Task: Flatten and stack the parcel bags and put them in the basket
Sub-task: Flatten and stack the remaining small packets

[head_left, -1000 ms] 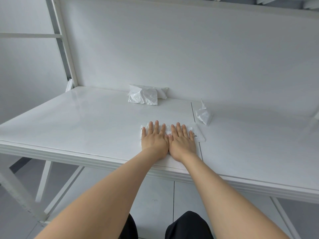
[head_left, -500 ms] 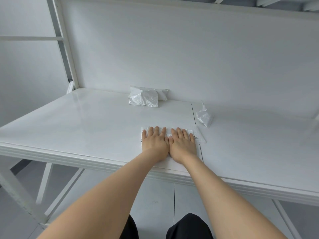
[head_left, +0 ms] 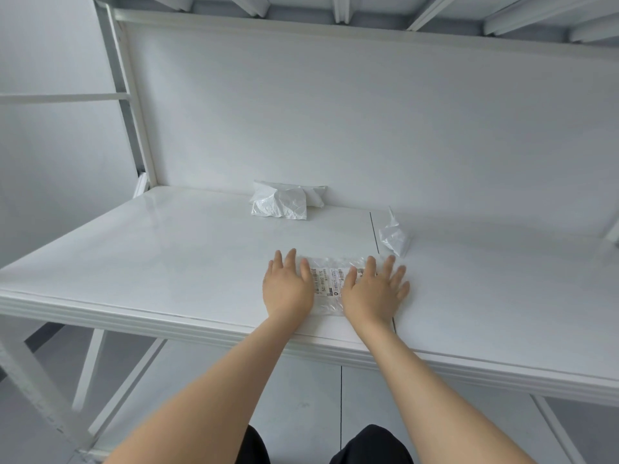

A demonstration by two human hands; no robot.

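Leaning over a white table point(head_left: 167, 262) spanning mid-frame. Faced a crumpled parcel bag point(head_left: 281, 202) at centre back, against the wall. Pressed a flattened parcel bag point(head_left: 330, 283), label up, onto the table just right of centre, near the front edge. Laid left hand point(head_left: 288, 289) and right hand point(head_left: 371, 293) flat on its two ends, fingers straight and spread, gripping nothing. Noted a smaller crumpled bag point(head_left: 395, 239) near the right fingertips.

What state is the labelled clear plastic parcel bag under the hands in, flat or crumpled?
Flat: the labelled clear plastic parcel bag lies spread on the white table, left hand and right hand pressing its ends.
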